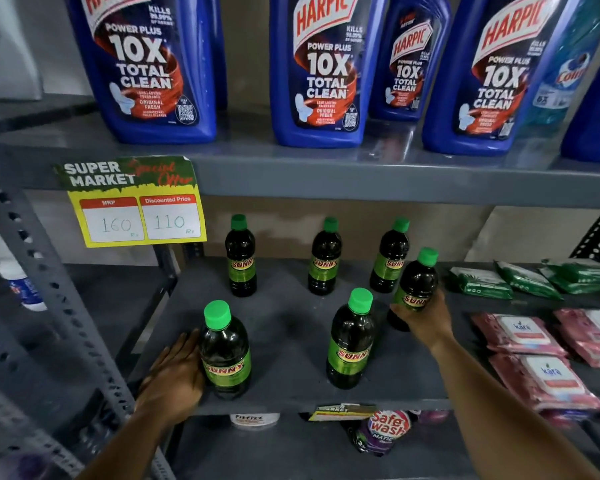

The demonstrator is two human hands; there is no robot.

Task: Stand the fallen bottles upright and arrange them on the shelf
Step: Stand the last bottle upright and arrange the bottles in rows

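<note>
Several dark Sunny bottles with green caps stand on the grey middle shelf. Three stand upright in a back row: left, middle, right. A front-middle bottle stands upright and untouched. My left hand wraps the left side of the front-left bottle, which is upright on the shelf. My right hand grips the lower half of a sixth bottle, tilted slightly left, its base hidden by my fingers.
Large blue Harpic bottles fill the shelf above. A yellow price tag hangs from that shelf's edge. Green packets and pink Kara wipe packs lie at the right. A grey perforated upright stands at the left.
</note>
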